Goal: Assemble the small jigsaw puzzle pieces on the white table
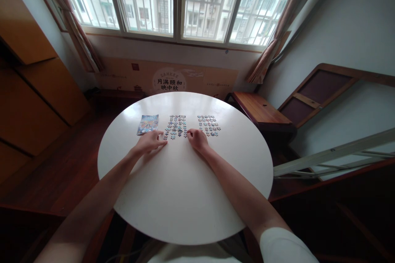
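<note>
Two groups of small jigsaw pieces lie in rows on a round white table (185,197): a left group (176,125) and a right group (209,125). My left hand (149,141) rests on the table at the left group's near corner, fingers stretched toward the pieces. My right hand (196,139) sits between the groups at their near edge, fingers curled in a pinch at the left group's lower right pieces. What it pinches is too small to see. A small colourful picture card (147,124) lies left of the pieces.
A wooden side table (259,110) stands to the right of the round table. A printed cardboard panel (168,79) leans under the window. Wooden cabinets (33,90) line the left wall. A framed board (321,94) leans at the right.
</note>
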A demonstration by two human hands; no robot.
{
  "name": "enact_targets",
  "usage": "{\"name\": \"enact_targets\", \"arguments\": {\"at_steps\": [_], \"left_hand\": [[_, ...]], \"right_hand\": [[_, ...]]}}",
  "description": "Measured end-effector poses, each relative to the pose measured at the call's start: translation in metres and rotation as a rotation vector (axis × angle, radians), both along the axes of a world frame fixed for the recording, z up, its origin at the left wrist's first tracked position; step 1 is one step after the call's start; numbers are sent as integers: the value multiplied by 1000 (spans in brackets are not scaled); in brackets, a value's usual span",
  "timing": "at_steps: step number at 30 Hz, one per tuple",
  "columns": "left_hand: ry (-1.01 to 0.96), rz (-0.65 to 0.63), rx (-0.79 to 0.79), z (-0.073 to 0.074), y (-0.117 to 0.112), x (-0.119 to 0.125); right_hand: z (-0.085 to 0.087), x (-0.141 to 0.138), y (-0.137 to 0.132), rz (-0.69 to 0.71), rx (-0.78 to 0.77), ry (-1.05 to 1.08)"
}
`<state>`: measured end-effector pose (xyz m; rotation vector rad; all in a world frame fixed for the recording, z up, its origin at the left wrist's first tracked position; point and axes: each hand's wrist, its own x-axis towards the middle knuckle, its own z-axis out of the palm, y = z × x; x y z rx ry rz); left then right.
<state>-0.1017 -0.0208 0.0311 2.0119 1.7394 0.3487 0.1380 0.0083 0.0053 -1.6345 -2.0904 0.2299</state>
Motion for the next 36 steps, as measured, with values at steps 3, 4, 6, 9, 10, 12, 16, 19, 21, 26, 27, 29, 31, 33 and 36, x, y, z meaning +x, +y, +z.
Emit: {"name": "enact_targets", "arguments": {"at_steps": [3,4,6,9,10,12,16,19,21,26,27,29,31,33,36], "left_hand": [[6,-6,8,0,0,0],[9,-10,9,0,0,1],[17,-17,8,1,0,1],[20,-15,-9,3,-1,2],[20,-13,-11,3,-1,2],[22,-13,-9,4,-2,2],[34,-12,-2,5,-2,3],[32,-15,4,5,-2,3],[28,-12,9,4,-1,3],[36,-8,5,3,-1,3],[36,-7,6,2,-1,2],[36,-4,7,2,0,2],[33,-6,4,1,0,2],[32,-9,0,1,0,2],[33,-8,-4,2,-1,2]], "right_hand": [[0,0,0,-1,0,-1],[0,0,0,-1,0,-2],[0,0,0,-1,-1,-8],[1,-1,-1,-4,-3,-16],[2,-1,-1,-5,-5,-18],[2,-1,-1,-9,-10,-21],[3,-1,-1,-10,-19,-24],[3,0,-1,-11,-23,-23],[3,0,-1,-11,-22,-21],[2,-1,-1,-5,-17,-20],[2,0,-2,-6,-17,-22],[3,0,-2,-6,-17,-24],[3,0,-1,-5,-17,-24],[2,0,-1,-4,-16,-23],[2,-1,-1,-6,-12,-24]]}}
